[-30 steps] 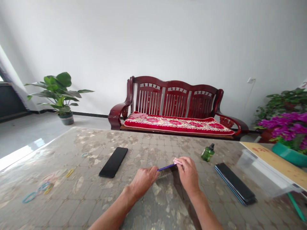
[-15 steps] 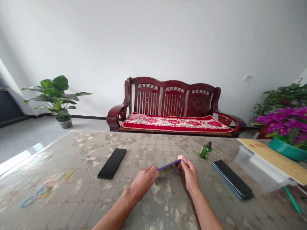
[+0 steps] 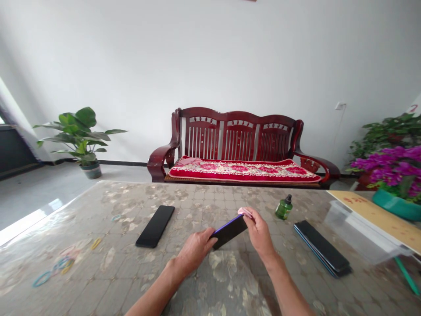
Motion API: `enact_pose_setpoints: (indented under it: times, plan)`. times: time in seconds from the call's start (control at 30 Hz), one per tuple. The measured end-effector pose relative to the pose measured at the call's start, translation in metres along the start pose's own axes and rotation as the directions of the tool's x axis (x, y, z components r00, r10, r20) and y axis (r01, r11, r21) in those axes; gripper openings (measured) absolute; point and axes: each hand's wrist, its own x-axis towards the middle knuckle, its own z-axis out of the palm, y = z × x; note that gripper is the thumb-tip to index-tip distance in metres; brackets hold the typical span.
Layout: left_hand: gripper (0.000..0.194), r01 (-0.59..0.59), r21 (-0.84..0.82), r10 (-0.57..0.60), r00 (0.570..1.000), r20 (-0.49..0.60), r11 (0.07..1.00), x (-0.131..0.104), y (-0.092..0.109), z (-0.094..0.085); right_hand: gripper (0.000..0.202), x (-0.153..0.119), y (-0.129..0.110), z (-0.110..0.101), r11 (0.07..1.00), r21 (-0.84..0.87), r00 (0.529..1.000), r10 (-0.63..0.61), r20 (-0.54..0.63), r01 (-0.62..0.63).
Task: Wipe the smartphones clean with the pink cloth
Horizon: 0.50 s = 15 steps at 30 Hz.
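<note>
A phone [image 3: 229, 232] with a dark face and a purple-blue edge is held tilted above the table. My left hand [image 3: 196, 246] grips its left end, thumb over the face. At the far right corner my right hand [image 3: 258, 228] pinches a small pink cloth [image 3: 244, 212] against the phone's edge; part of the cloth is hidden by the fingers. Another black phone [image 3: 155, 226] lies flat to the left of my hands. Right of them stands a green bottle [image 3: 283, 208] with a black cap, near a stack of phones [image 3: 322, 248].
The table [image 3: 131, 281] has a patterned cover. Several coloured rubber bands [image 3: 62, 265] lie at the left. At the right are a clear plastic box [image 3: 355, 235], a tan board [image 3: 378, 213], a green stick [image 3: 406, 274] and purple flowers [image 3: 394, 164]. A wooden bench [image 3: 237, 136] stands behind.
The phone has turned from edge-on so that its dark face now shows. My right hand and the pink cloth have shifted slightly left and up along its edge.
</note>
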Motion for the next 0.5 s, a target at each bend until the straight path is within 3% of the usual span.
enact_pose_setpoints:
  times: [0.2,0.37,0.5]
  plan:
    - [0.014,0.024,-0.001,-0.024,0.998,-0.055,1.000,0.006,0.003,0.006,0.023,0.010,-0.061,0.002,0.930,-0.223,0.939,-0.233,0.253,0.291]
    - [0.013,0.040,-0.095,-0.057,0.982,-0.181,0.995,0.006,0.014,0.000,0.023,0.010,-0.079,0.013,0.854,-0.317,0.891,-0.306,0.336,0.413]
    - [0.015,0.008,-0.202,-0.084,0.926,-0.369,0.979,0.008,0.025,-0.011,0.022,0.003,-0.088,0.025,0.780,-0.366,0.848,-0.377,0.371,0.507]
